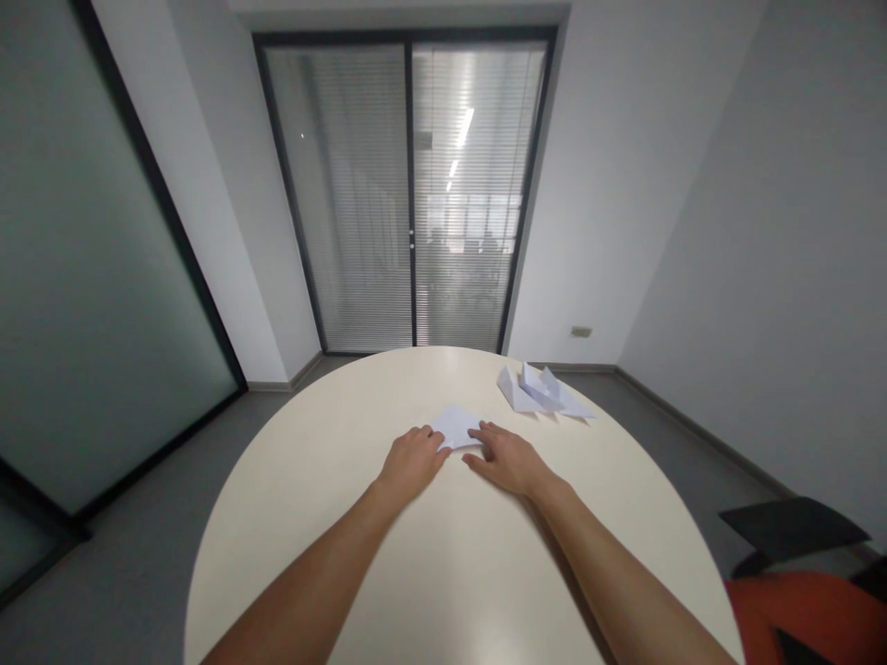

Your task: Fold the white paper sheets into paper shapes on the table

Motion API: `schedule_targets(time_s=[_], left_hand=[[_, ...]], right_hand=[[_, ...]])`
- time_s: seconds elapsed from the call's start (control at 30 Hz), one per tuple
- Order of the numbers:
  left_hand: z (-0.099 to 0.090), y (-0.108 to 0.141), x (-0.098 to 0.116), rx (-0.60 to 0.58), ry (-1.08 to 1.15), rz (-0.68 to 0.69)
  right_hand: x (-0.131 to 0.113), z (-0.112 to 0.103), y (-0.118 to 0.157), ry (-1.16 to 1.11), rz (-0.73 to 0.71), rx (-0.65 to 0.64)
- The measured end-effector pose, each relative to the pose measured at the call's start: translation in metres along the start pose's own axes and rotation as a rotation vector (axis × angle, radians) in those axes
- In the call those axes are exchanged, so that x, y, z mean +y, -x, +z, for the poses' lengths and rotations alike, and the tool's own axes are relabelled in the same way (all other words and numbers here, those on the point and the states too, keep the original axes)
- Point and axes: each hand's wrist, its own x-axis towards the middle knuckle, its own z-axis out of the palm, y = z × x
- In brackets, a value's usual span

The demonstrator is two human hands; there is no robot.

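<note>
A small folded sheet of white paper (455,426) lies on the round cream table (333,462), between my two hands. My left hand (414,457) is at its left corner, fingers curled over the edge and thumb at the lower side, gripping it. On the right side, my right hand (504,455) rests with fingertips on the paper, its thumb held apart below the paper's near edge. Further back on the right of the table are several folded white paper pieces (544,392), standing and leaning against each other.
An orange-red chair (810,614) with a black armrest (794,528) stands beside the table at the lower right. Behind the table is a glass door with blinds (367,203). A frosted glass panel (90,231) is at the left.
</note>
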Motion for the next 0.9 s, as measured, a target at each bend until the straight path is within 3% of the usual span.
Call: schedule_targets(time_s=[0.43,0.73,0.9], left_hand=[[-0.004,0.002,-0.007,0.007,0.045,-0.069],[0.003,-0.002,-0.018,0.030,0.133,-0.179],[0.010,-0.004,-0.021,0.075,0.206,-0.174]], right_hand=[[0.010,-0.009,-0.002,0.028,0.156,0.047],[0.023,-0.001,-0.006,-0.123,0.165,0.159],[0.030,0.005,-0.009,-0.187,0.164,0.189]])
